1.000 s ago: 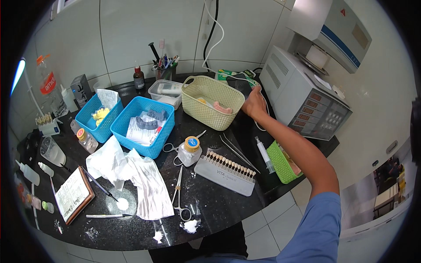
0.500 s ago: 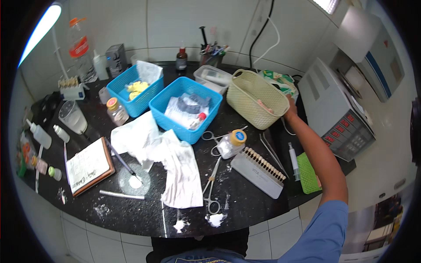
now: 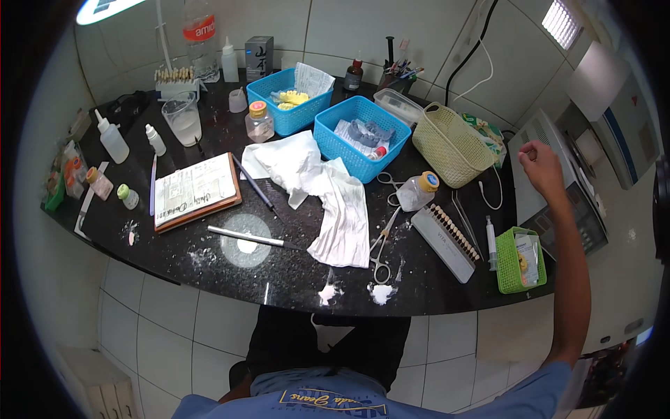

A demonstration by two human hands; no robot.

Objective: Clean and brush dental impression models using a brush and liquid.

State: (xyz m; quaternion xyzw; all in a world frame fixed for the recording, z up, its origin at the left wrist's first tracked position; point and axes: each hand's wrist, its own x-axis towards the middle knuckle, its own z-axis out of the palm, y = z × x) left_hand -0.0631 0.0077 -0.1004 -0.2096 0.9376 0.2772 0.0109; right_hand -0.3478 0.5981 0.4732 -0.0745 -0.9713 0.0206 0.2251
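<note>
My right hand (image 3: 541, 164) is raised in front of the grey appliance (image 3: 586, 234) on the right, fingers curled; what they hold, if anything, is hidden. Just left of it stands the cream woven basket (image 3: 447, 160), with a green-and-white package (image 3: 488, 136) behind it. A white cable end (image 3: 483, 190) lies loose beside the basket. Below are the small green basket (image 3: 509, 279), a syringe (image 3: 490, 241), tweezers (image 3: 464, 220) and a tooth shade guide (image 3: 447, 251). My left hand is out of view.
Two blue baskets (image 3: 356, 153) stand at the back. Paper tissues (image 3: 335, 216), scissors (image 3: 380, 262), an open notebook (image 3: 195, 195) and a tool (image 3: 244, 235) lie on the black counter (image 3: 293, 293). Bottles (image 3: 115, 140) and a plastic cup (image 3: 181, 119) stand at the left.
My right hand has moved up and right, from beside the cream basket to before the appliance. The whole scene has shifted in the view as my head moved.
</note>
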